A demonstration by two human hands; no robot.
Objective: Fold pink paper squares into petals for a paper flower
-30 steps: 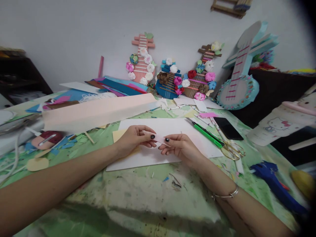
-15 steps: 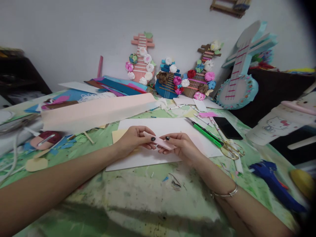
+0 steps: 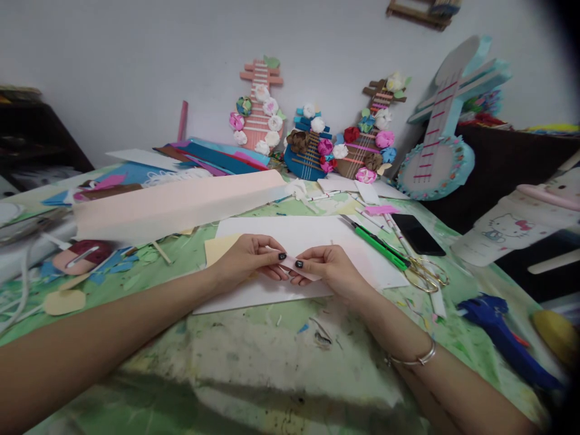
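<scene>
My left hand (image 3: 248, 258) and my right hand (image 3: 328, 269) meet over a white sheet (image 3: 312, 238) at the middle of the table. Both pinch a small pale pink strip (image 3: 304, 270) between thumb and fingers, the thumbs almost touching. Most of the strip is hidden by my fingers. A cream piece of paper (image 3: 216, 248) lies under my left hand. A silver bangle (image 3: 414, 359) sits on my right wrist.
A green pen (image 3: 379, 247) and gold scissors (image 3: 426, 275) lie right of the sheet, beside a black phone (image 3: 417, 234). A blue glue gun (image 3: 502, 338) is at the right. A long pink folded sheet (image 3: 176, 202) lies behind. Paper guitars (image 3: 312, 145) lean on the wall.
My hands have drawn closer together, so the pink strip between them shows much shorter. My right thumb has moved left toward my left thumb.
</scene>
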